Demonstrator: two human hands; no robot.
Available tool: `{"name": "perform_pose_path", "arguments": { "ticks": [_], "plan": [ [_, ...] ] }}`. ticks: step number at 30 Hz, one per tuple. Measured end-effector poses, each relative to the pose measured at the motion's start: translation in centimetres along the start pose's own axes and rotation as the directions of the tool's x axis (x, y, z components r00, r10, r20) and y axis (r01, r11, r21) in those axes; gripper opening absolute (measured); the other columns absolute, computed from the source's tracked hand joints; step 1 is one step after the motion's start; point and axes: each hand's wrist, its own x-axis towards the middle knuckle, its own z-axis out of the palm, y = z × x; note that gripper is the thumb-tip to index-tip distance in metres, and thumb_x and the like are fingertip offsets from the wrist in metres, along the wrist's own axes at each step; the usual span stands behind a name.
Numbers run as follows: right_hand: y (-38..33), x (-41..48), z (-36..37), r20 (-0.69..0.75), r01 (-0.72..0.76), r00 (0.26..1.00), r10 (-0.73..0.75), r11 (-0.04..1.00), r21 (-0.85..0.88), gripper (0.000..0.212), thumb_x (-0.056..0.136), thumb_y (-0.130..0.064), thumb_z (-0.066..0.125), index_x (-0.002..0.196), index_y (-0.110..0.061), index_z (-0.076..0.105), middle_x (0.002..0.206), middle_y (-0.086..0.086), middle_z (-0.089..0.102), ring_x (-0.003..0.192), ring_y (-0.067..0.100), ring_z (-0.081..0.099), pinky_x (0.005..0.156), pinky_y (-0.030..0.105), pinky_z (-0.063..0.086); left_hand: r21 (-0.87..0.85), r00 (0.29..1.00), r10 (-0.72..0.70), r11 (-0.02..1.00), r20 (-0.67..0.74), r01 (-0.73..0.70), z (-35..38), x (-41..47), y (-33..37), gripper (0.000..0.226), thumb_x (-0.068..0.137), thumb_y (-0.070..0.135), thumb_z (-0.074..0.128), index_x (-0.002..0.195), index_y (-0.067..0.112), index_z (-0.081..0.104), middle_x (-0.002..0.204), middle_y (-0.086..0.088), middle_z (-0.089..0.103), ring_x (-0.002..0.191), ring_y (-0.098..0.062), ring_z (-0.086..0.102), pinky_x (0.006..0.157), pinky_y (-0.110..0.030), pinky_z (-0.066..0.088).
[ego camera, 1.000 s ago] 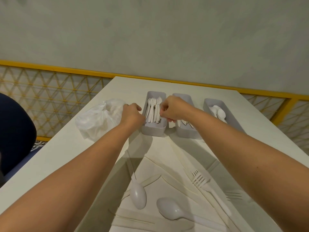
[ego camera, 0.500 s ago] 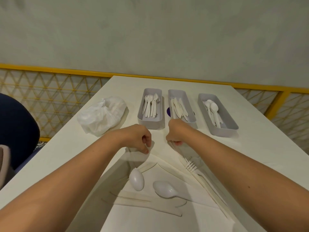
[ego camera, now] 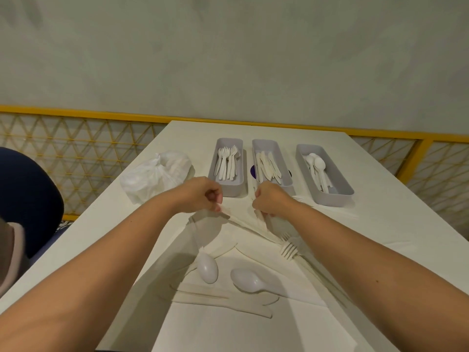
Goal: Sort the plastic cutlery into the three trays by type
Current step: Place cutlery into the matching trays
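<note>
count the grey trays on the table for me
3, side by side at the far end of the table: the left tray holds forks, the middle tray knives, the right tray spoons. None seems hidden.

3 grey trays: fork tray [ego camera: 236,190], knife tray [ego camera: 264,146], spoon tray [ego camera: 335,199]. 2 loose spoons [ego camera: 208,268] [ego camera: 247,279]. Loose forks [ego camera: 288,248]: at least 2, overlapping. Loose knives [ego camera: 228,304]: several, exact count unclear. 1 plastic bag [ego camera: 152,181].
</note>
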Motion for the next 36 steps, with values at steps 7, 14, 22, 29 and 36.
{"name": "perform_pose_path", "arguments": {
  "ticks": [7, 14, 22, 29, 36],
  "plan": [
    [-0.5, -1.3, -2.9, -0.115, 0.098, 0.991, -0.063, 0.936, 0.338, 0.024, 0.093, -0.008, 0.045, 0.069, -0.011, 0.039, 0.066, 0.006, 0.043, 0.060, 0.019, 0.041, 0.056, 0.026, 0.038, -0.446, 0.990, 0.009, 0.892, -0.142, -0.071, -2.3, -0.7, 1.0, 0.010, 0.083, 0.000, 0.065, 0.081, 0.009, 0.066, 0.071, -0.003, 0.065, 0.065, -0.013, 0.062, 0.062, -0.018, 0.053],
    [-2.0, -4.2, -3.0, -0.005, 0.278, 0.953, -0.302, 0.873, 0.400, 0.022, 0.102, -0.018, 0.031, 0.088, -0.011, 0.046, 0.090, 0.009, 0.061, 0.073, 0.017, 0.060, 0.069, 0.027, 0.043, -0.624, 0.931, -0.078, 0.761, -0.358, -0.176, -2.3, 0.0, 1.7, 0.014, 0.085, -0.003, 0.061, 0.079, 0.008, 0.067, 0.070, -0.008, 0.062, 0.055, -0.009, 0.061, 0.061, -0.016, 0.055],
    [-1.5, -4.9, -1.9, 0.016, 0.292, 0.928, -0.372, 0.753, 0.590, 0.016, 0.103, -0.015, 0.030, 0.106, -0.009, 0.045, 0.065, 0.002, 0.046, 0.050, 0.012, 0.037, 0.048, 0.023, 0.034, -0.815, 0.868, -0.265, 0.530, -0.420, -0.233, -1.0, 0.4, 3.5, 0.008, 0.092, 0.014, 0.056, 0.087, 0.009, 0.059, 0.072, -0.006, 0.058, 0.055, -0.008, 0.061, 0.057, -0.019, 0.053],
    [-2.3, -5.8, -1.5, 0.065, 0.328, 0.914, -0.401, 0.823, 0.463, 0.018, 0.102, -0.018, 0.034, 0.113, -0.014, 0.047, 0.076, 0.003, 0.053, 0.065, 0.014, 0.052, 0.062, 0.025, 0.046, -0.842, 0.971, -0.135, 0.531, -0.198, -0.098, 2.0, -0.5, 6.6, 0.035, 0.101, 0.030, 0.036, 0.085, 0.006, 0.057, 0.067, -0.012, 0.055, 0.052, -0.022, 0.053, 0.054, -0.030, 0.049],
    [0.0, -6.8, -1.2, 0.283, 0.301, 0.924, -0.257, 0.945, -0.124, 0.028, 0.084, -0.027, 0.068, 0.100, -0.004, 0.065, 0.087, 0.007, 0.068, 0.070, 0.018, 0.060, 0.068, 0.029, 0.052, -0.961, 0.926, -0.287, 0.199, -0.244, -0.191, 0.7, 0.0, 5.4, 0.038, 0.103, 0.028, 0.029, 0.071, 0.014, 0.044, 0.041, 0.005, 0.040, 0.035, -0.009, 0.039, 0.043, -0.019, 0.044]
  ]
}}
